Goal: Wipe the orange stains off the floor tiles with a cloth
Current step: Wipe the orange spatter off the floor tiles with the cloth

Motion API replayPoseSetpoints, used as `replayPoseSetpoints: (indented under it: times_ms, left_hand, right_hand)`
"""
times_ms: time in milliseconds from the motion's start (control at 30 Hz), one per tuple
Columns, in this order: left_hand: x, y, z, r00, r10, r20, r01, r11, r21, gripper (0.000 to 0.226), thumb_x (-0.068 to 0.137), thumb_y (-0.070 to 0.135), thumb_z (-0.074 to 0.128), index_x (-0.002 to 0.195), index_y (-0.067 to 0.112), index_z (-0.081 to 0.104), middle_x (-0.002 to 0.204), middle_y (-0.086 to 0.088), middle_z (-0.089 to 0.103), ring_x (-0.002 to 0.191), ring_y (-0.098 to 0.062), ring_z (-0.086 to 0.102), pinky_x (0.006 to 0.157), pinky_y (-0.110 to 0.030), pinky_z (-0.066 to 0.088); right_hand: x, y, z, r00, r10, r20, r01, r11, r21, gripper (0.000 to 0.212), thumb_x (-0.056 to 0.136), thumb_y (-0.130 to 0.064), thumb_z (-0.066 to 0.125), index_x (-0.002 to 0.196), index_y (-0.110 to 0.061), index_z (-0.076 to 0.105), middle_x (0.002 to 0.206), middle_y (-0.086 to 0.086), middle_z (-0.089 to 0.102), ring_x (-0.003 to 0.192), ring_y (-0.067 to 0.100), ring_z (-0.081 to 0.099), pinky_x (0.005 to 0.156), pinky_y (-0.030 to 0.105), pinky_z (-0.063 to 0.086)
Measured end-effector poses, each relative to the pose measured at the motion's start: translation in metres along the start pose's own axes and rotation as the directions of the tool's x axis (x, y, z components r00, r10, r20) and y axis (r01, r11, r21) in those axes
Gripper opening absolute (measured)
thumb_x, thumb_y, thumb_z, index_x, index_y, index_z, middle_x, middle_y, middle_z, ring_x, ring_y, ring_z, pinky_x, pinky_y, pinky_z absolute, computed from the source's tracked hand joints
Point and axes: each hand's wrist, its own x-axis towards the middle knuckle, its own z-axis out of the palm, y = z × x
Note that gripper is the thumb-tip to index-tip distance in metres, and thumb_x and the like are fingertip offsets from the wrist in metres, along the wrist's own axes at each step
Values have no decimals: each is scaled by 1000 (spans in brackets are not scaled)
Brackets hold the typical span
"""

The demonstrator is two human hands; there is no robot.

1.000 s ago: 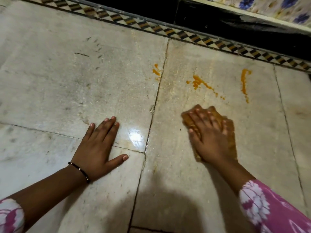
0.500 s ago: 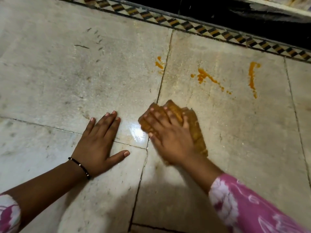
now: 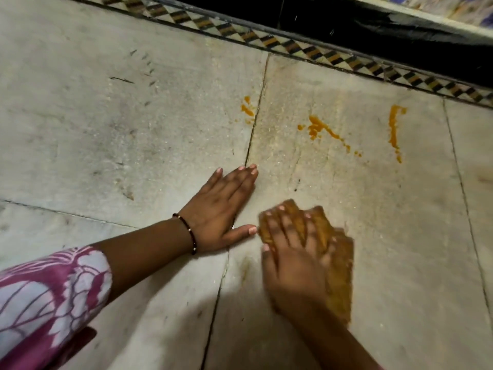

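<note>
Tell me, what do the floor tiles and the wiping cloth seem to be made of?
Floor tiles: probably polished stone, perhaps marble, judging by the pale mottled grain, faint veins and thin dark joints. Cloth: a soft, limp fabric, brownish-orange, flattened under the right hand; its weave is too blurred to tell.

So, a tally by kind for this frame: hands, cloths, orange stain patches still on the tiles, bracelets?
Hands: 2, left flat on the floor, right pressing the cloth.
Cloths: 1.
Stain patches: 3, by the grout line, middle, right streak.
Bracelets: 1.
Total: 7.
</note>
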Motion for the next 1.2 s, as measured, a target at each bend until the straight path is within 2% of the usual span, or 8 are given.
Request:
replayPoseSetpoints:
  times_ms: [67,167,367,500,633,800,1100,1200]
  left_hand:
    - [1,-8,5,1000,-17,15,17,1000,20,87,90,65,25,150,3,14,157,-14,19,143,-24,20,116,-40,9]
    - [-1,-12,7,1000,-24,19,23,999,39,84,90,62,30,149,3,19,154,-14,26,141,-24,25,116,-37,11]
    - [-2,-11,8,999,-34,11,33,999,27,82,91,61,29,149,4,20,154,-13,26,142,-24,24,116,-39,13]
    - [-2,-10,9,999,-38,0,38,999,24,82,90,60,32,149,4,20,154,-13,28,142,-23,25,116,-38,12]
    - [-2,-10,8,999,-42,5,42,999,25,82,90,60,32,150,5,19,154,-12,28,142,-23,23,116,-37,11]
    - [-1,-12,9,999,-33,6,33,999,26,82,90,60,31,149,5,21,155,-12,26,143,-23,23,116,-39,12]
    - [-2,-11,10,999,-38,2,38,999,18,82,90,60,33,149,5,20,155,-12,26,143,-23,24,116,-38,12]
    - [-2,-11,8,999,-47,16,47,999,3,82,90,60,33,150,5,20,155,-11,26,143,-23,23,116,-37,11]
  right_hand:
    - [35,-7,-9,983,-179,-30,179,984,-12,55,95,-52,21,147,-47,5,158,-18,3,146,23,-5,108,59,-9]
    - [101,23,-28,980,-190,-61,185,980,-79,60,91,-58,26,148,-44,13,158,-16,10,145,23,5,110,61,3]
    - [110,128,-46,978,86,-190,-103,992,-76,65,86,-65,21,147,-42,20,158,-13,16,142,26,14,109,54,16]
    - [44,106,-28,963,223,-151,-230,973,-30,66,86,-60,17,149,-39,20,159,-10,14,140,27,14,111,55,10]
    - [27,33,-10,995,-21,-93,14,997,-70,59,90,-56,20,146,-40,25,156,-9,26,129,28,26,103,51,13]
    - [100,20,-25,955,-293,-52,285,951,-124,57,92,-56,23,148,-43,16,158,-14,15,139,27,16,104,52,17]
    - [47,95,-25,977,137,-164,-145,989,-38,63,88,-60,14,149,-43,16,158,-15,14,135,29,21,103,52,21]
    - [8,47,-9,992,96,-85,-96,995,0,62,87,-58,17,146,-42,26,154,-17,20,128,30,28,99,53,25]
